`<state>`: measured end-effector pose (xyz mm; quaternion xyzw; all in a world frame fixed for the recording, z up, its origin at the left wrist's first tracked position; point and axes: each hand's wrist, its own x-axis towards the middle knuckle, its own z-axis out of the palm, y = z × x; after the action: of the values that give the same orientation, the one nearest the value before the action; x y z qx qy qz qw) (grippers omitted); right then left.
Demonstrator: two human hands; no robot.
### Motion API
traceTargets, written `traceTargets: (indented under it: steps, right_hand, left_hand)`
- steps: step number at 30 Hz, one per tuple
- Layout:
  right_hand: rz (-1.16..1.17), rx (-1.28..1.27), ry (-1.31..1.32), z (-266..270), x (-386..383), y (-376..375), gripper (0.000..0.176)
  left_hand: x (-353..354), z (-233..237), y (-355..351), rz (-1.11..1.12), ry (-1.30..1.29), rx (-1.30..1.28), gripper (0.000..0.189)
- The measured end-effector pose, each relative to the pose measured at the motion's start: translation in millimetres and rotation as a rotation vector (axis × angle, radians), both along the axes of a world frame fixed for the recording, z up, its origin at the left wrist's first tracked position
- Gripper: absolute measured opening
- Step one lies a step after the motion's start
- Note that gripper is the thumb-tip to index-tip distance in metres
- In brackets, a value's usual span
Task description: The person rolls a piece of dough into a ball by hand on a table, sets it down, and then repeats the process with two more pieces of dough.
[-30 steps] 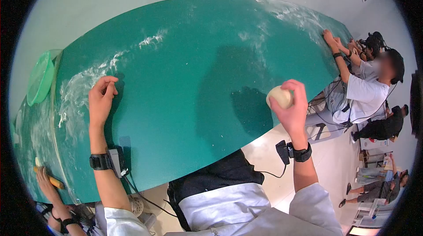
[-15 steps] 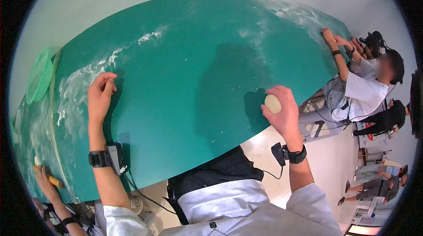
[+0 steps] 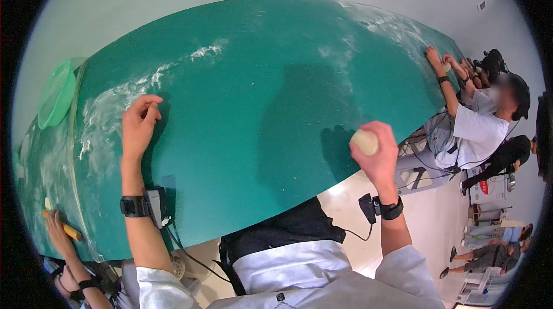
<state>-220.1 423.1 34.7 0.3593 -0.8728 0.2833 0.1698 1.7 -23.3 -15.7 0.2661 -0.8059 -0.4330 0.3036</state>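
My right hand (image 3: 381, 156) is wrapped round a smooth, pale ball of dough (image 3: 365, 142), its fingers over the top and thumb below. It is near the front edge of the green table (image 3: 230, 147), and a dark shadow falls to its left. On the left side of the table is my left hand (image 3: 141, 124), beside a smear of white flour (image 3: 124, 93). Its fingers are loosely bent, with a small gap between thumb and forefinger, and nothing shows in it. Its palm side is partly hidden.
A green basin (image 3: 57, 95) stands at the far left. Lower left, another person's hand (image 3: 57, 231) lies on a yellowish rolling pin (image 3: 72, 233). Right, a person in a white shirt (image 3: 475, 127) works at the table. A cable (image 3: 196, 258) runs from my left wrist device.
My view has shifted slightly. My right hand has turned a little with the dough ball, which shows more of its face. My left hand keeps about the same pose.
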Motion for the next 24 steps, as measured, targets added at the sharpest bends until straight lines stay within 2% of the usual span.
traceTargets:
  steps: [4,6,10,12,16,18,19,22,24]
  right_hand:
    - [-0.029,-0.162,0.099,-2.5,-0.7,0.7,0.043]
    - [0.024,0.085,-0.061,-2.9,1.0,1.3,0.042]
    - [0.067,0.110,-0.062,1.0,1.0,1.2,0.043]
    - [0.035,-0.063,0.055,2.4,-0.5,-5.6,0.043]
    - [0.035,-0.082,0.067,5.3,5.0,-12.0,0.042]
    - [0.055,0.082,-0.054,5.8,3.8,-7.5,0.043]
    - [0.061,0.081,-0.049,5.6,-0.1,-5.6,0.043]
    - [0.054,0.019,0.014,1.6,-5.5,-1.0,0.046]
    - [0.001,-0.171,-0.060,0.7,-5.5,-3.8,0.044]
  left_hand:
    - [2.5,5.5,2.7,0.019,-0.041,0.010,0.014]
    - [1.3,6.2,1.8,0.023,-0.061,0.001,0.014]
    - [2.0,2.0,0.5,0.019,-0.045,0.006,0.014]
    - [0.6,2.8,0.6,0.025,-0.044,0.003,0.013]
    - [3.0,0.2,0.4,0.015,-0.012,0.022,0.014]
    - [1.4,0.9,-1.5,0.021,-0.018,0.025,0.014]
    - [1.4,1.4,-0.5,0.022,-0.014,0.004,0.014]
    - [0.9,8.4,7.9,0.030,-0.024,-0.003,0.013]
    - [2.8,7.1,7.0,0.042,-0.038,0.013,0.013]
